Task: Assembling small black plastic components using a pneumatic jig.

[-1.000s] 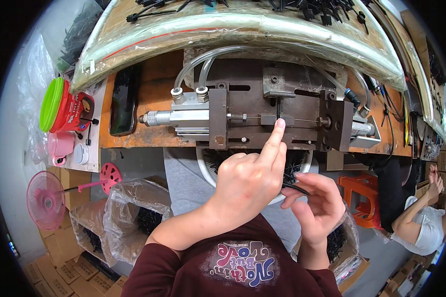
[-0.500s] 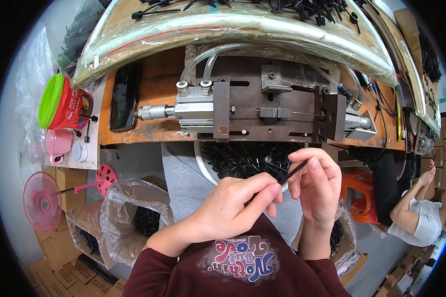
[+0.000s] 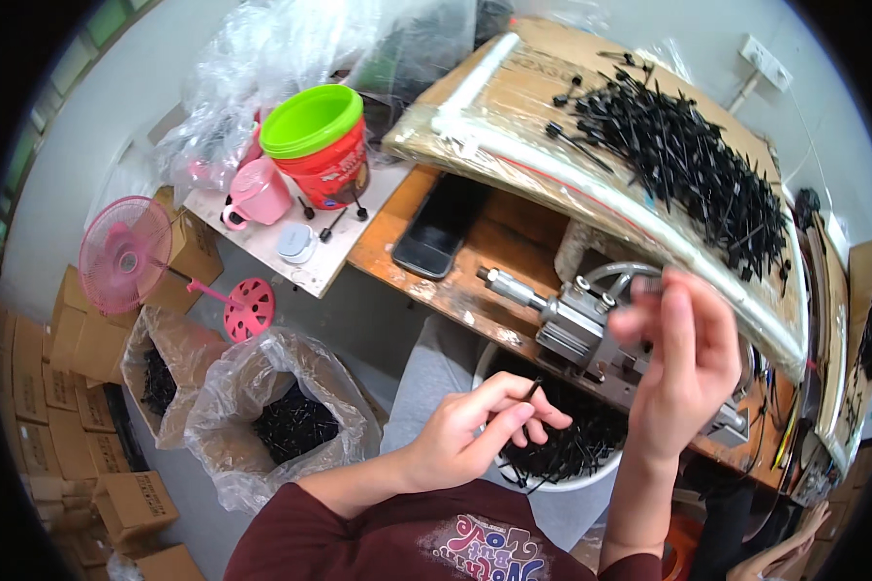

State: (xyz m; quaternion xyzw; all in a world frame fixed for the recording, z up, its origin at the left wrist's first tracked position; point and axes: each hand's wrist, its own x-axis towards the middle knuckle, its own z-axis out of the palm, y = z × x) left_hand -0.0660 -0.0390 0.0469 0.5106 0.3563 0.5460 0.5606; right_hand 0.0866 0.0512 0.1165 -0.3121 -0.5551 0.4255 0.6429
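My left hand (image 3: 475, 426) is closed, pinching a thin black plastic piece (image 3: 533, 389) between thumb and forefinger. Only a short dark tip of that piece shows above the thumb. Below it, a white tub (image 3: 612, 473) full of black plastic pieces (image 3: 576, 436) sits near my lap. Raised in front of the metal clamping fixture (image 3: 574, 334), my right hand (image 3: 688, 363) has its fingers bent together. Its fingertips are smeared by motion, and a dark blur at them is too unclear to name. The hand hides much of the fixture.
A padded cardboard-topped shelf (image 3: 523, 82) bears a heap of black parts (image 3: 698, 165). On the left stand a red bucket with green rim (image 3: 325, 155), a pink cup (image 3: 260, 194), a phone (image 3: 441, 228), a pink fan (image 3: 126, 254) and plastic-lined bags (image 3: 233, 455). Another person's arm (image 3: 794, 547) shows lower right.
My view has swung left. My right hand has parted from the left and risen toward the fixture and shelf. The left hand keeps its pinch over the tub.
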